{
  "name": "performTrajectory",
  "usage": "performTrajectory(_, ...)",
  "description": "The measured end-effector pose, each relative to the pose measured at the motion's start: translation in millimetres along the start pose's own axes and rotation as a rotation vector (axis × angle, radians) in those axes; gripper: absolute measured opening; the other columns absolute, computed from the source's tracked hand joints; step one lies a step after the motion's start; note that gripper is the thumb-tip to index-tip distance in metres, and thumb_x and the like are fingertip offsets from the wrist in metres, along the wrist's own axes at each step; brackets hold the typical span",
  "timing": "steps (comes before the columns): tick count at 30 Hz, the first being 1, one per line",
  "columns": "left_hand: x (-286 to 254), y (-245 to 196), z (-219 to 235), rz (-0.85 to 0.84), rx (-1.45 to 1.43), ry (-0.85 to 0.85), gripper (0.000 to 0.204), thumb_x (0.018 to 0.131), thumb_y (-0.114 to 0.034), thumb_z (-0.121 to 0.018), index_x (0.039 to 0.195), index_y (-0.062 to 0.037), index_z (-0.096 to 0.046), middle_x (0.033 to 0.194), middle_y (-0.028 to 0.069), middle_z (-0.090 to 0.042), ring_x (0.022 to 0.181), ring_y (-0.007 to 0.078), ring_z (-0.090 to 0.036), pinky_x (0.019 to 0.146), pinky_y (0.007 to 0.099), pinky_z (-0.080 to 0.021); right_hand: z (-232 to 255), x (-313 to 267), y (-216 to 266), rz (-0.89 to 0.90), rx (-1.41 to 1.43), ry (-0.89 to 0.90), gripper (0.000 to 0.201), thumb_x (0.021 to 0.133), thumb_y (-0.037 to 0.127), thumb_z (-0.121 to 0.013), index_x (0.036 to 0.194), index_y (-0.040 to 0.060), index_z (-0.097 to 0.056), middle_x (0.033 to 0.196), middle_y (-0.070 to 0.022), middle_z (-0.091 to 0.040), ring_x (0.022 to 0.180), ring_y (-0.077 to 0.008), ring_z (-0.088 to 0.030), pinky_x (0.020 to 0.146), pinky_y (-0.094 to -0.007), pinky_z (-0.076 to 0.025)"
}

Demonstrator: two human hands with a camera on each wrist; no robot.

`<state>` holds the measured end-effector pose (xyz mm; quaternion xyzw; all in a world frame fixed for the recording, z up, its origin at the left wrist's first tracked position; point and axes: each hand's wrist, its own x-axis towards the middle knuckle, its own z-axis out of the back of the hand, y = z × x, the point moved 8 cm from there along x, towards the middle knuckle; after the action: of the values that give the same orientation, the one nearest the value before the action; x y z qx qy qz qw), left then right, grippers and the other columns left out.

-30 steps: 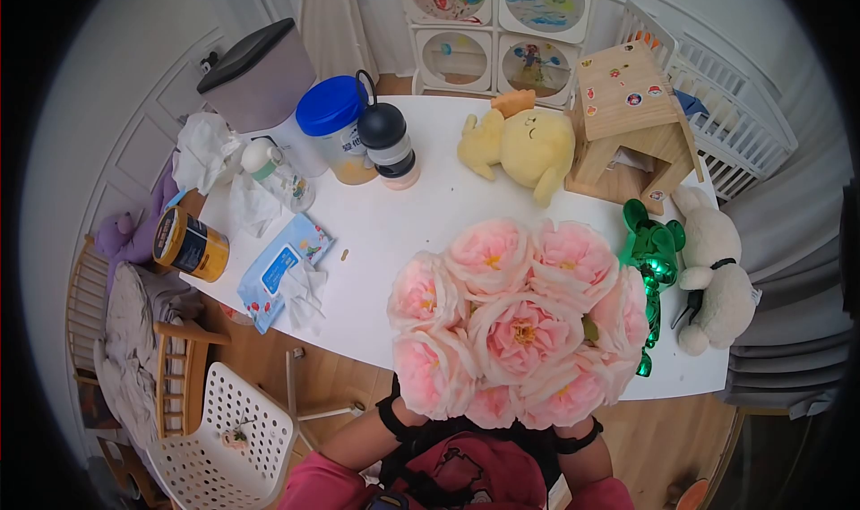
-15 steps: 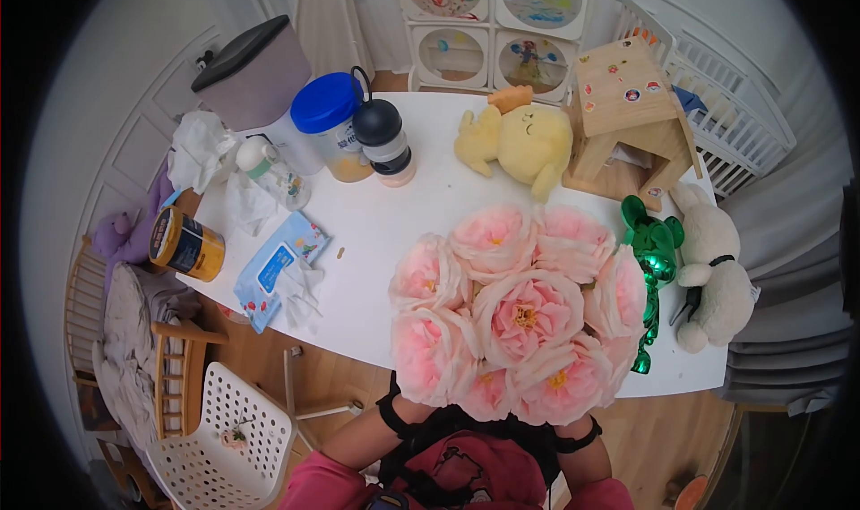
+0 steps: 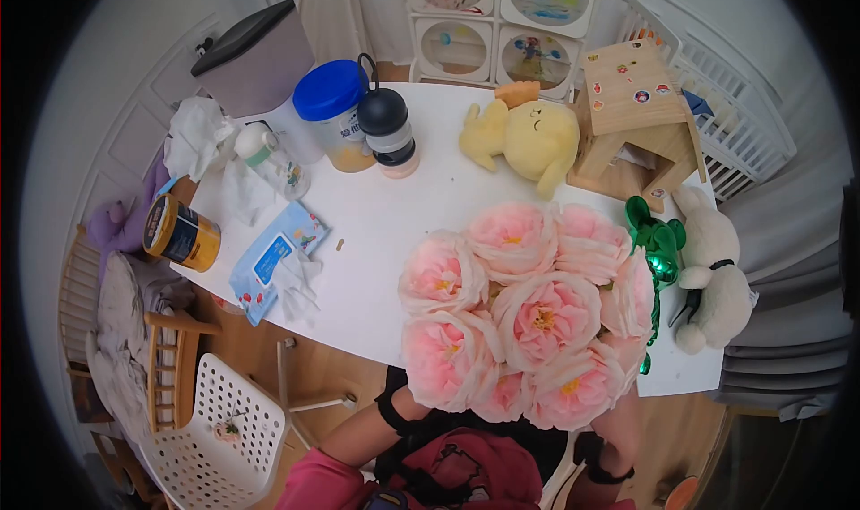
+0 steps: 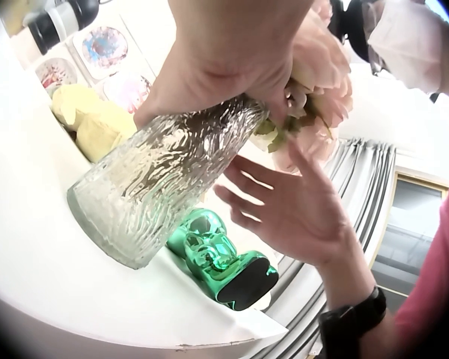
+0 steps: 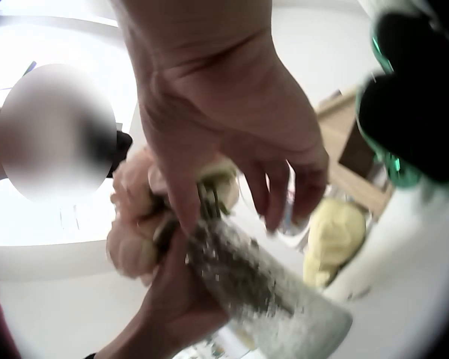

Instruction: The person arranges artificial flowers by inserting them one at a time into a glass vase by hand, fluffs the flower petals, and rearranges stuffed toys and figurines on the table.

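Observation:
A textured clear glass vase [image 4: 153, 187] leans tilted over the white table, stems inside its neck. My left hand [image 4: 224, 60] grips the vase near the rim. Out of that neck rises a bunch of big pink roses [image 3: 546, 322], which hides most of both hands in the head view. My right hand [image 4: 295, 213] is beside the upper vase with its fingers spread and loosely bent, holding nothing. In the right wrist view its thumb overlaps the rim beside the green stems [image 5: 209, 198].
A shiny green bear figure [image 3: 661, 250] and a white plush [image 3: 712, 277] stand right of the bouquet. Behind are a yellow plush [image 3: 537, 147] and a wooden house [image 3: 632, 107]. Wipes [image 3: 278, 259], a jar [image 3: 181, 232] and bottles occupy the left of the table [image 3: 367, 232].
The bouquet has shifted slightly right in the head view. My right wrist has moved outward to the right, away from the body, while the left hand stays at the vase.

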<state>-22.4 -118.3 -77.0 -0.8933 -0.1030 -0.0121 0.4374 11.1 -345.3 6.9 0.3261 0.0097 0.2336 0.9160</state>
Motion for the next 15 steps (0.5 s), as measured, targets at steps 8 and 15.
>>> performTrajectory(8,-11,14,-2,0.06,0.033,0.055,0.034,0.099,-0.017,-0.044,0.131,-0.0047,-0.044,0.125,0.0077,-0.053,0.113,0.0185,-0.053,0.096,0.0323,-0.045,-7,-22,69,-0.064,0.49,0.243,0.03,0.076,0.016,-0.077,0.098,-0.0001,-0.064,0.08,-0.0097,-0.067,0.066,-0.0245,-0.062,0.066,-0.0346,-0.05)
performTrajectory(15,-16,15,9,0.083,0.105,0.096,0.034,0.1,-0.018,-0.041,0.132,-0.0062,-0.043,0.125,0.007,-0.052,0.113,0.0179,-0.052,0.097,0.0317,-0.044,-31,-3,68,-0.161,0.672,-0.189,0.014,0.085,0.006,-0.065,0.097,-0.0017,-0.064,0.079,-0.0094,-0.065,0.069,-0.0209,-0.062,0.067,-0.0302,-0.048)
